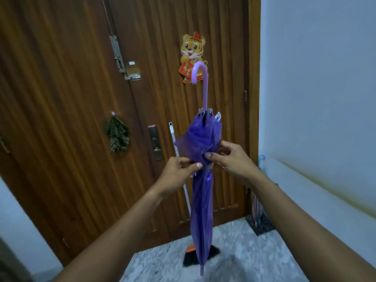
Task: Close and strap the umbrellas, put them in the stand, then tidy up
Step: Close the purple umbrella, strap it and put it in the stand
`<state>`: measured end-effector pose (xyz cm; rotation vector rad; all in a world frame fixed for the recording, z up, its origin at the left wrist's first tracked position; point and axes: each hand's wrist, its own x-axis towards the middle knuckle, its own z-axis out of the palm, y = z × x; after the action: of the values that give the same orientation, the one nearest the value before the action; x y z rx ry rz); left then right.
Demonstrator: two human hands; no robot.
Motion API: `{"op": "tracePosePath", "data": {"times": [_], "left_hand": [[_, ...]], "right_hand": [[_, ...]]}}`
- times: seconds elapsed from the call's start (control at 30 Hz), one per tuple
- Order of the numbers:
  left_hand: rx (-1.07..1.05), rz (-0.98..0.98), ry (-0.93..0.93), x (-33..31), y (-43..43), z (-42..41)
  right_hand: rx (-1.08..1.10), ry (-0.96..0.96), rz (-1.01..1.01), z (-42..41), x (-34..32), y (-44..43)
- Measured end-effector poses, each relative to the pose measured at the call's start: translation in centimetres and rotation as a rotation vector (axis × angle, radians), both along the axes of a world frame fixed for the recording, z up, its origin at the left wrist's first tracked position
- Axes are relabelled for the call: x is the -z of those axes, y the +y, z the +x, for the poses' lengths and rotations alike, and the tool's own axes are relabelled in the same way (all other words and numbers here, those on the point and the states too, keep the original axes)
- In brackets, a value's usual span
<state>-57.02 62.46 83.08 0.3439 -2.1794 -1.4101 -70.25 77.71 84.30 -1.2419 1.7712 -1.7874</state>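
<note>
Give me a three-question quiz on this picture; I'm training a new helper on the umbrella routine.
1. True or false: the purple umbrella is held handle-up.
2. Where do the left hand and right hand grip it? A) at the hooked handle B) at the strap around the canopy C) at the tip
3. What leans on the door behind the umbrella?

Key: 1 true; 2 B; 3 a broom, bristles on the floor.

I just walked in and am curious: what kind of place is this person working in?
Probably a home entryway: a wooden door with bolt and lock, an umbrella stand in the corner, and a broom leaning against the door.
</note>
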Motion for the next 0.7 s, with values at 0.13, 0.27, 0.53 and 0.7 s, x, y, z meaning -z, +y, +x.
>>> {"op": "tracePosePath", "data": {"times": [0.13,0.27,0.53,0.7], "left_hand": [[0.135,0.138,-0.089,-0.7,-1.0,-11.3],[0.128,0.173,-0.073,0.4,-1.5,-21.5],[0.212,0.279,0.022,3.7,-3.1,-39.0],[0.284,0.286,0.014,8.2,-6.7,-50.5]], "right_hand": [[0.085,-0.025,0.047,-11.7,0.8,-0.4],[0.177,0.049,0.118,-21.4,1.7,-1.7],[0.468,0.137,0.139,-36.2,4.8,-4.0],[0.588,0.127,0.167,-46.1,8.9,-6.8]]}}
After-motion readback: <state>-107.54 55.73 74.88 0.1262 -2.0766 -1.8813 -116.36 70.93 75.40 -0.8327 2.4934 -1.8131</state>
